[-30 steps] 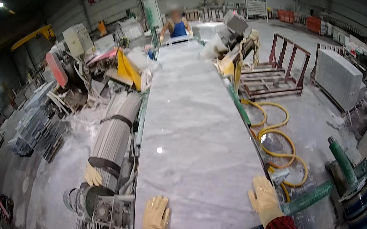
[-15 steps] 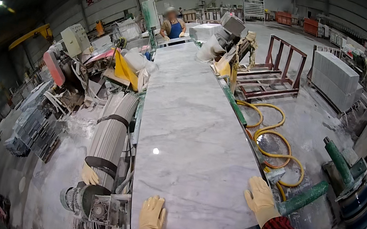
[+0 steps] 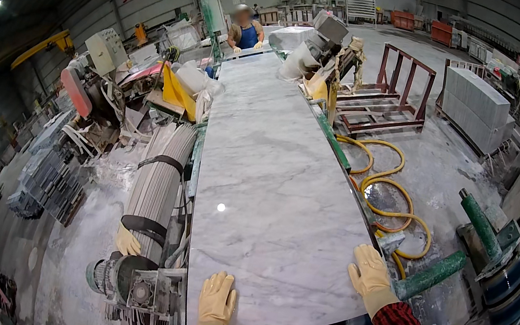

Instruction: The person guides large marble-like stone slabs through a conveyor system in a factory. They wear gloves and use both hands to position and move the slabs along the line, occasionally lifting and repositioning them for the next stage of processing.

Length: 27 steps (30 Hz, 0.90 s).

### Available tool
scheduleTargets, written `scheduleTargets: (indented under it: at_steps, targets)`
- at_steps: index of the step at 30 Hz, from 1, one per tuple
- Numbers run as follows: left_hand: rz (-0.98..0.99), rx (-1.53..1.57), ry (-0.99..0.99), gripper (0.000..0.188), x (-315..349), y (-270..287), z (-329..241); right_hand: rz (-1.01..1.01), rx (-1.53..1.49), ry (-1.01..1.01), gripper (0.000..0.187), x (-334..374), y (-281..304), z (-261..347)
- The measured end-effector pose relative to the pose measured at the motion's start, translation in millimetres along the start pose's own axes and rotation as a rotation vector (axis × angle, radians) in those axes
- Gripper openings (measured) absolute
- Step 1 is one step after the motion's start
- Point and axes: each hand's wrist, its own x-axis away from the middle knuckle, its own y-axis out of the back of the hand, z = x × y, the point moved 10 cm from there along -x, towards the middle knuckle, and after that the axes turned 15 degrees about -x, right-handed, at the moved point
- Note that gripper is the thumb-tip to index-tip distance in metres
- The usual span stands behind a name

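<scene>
A long, polished white marble slab (image 3: 270, 185) with grey veins stretches away from me over a machine bed. My left hand (image 3: 217, 301), in a cream rubber glove, lies flat on its near left corner with the fingers stretched out. At the near right edge rests my right hand (image 3: 370, 278), gloved alike, fingers extended on the stone and thumb apart. Neither hand grips anything. Far off, a person (image 3: 246, 33) in a blue apron stands at the slab's other end with gloved hands at its edge.
Left of the slab are a ribbed grey roll (image 3: 157, 183), a loose cream glove (image 3: 128, 242) and a motor (image 3: 118, 279). A yellow hose (image 3: 400, 196) coils on the right floor beside a green bar (image 3: 431, 275). Beyond stand a dark red rack (image 3: 391, 91) and stacked stone blocks (image 3: 472, 102).
The whole view has shifted up slightly. Both my hands keep their places on the slab, and the distant person's head and arms have moved a little.
</scene>
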Motion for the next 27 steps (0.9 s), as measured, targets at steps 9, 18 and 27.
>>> scheduleTargets:
  at_steps: [9, 18, 27]
  targets:
    - [-0.089, -0.056, -0.03, 0.042, 3, 4, -4, -0.017, -0.001, 0.016, 0.053, 4, 1, 0]
    - [0.018, -0.005, 0.02, 0.048, 7, -7, 3, -0.018, 0.007, 0.026, 0.054, 6, 5, 5]
    - [-0.075, -0.037, -0.033, 0.043, 9, 6, -5, 0.007, 0.011, 0.01, 0.053, 7, 4, 5]
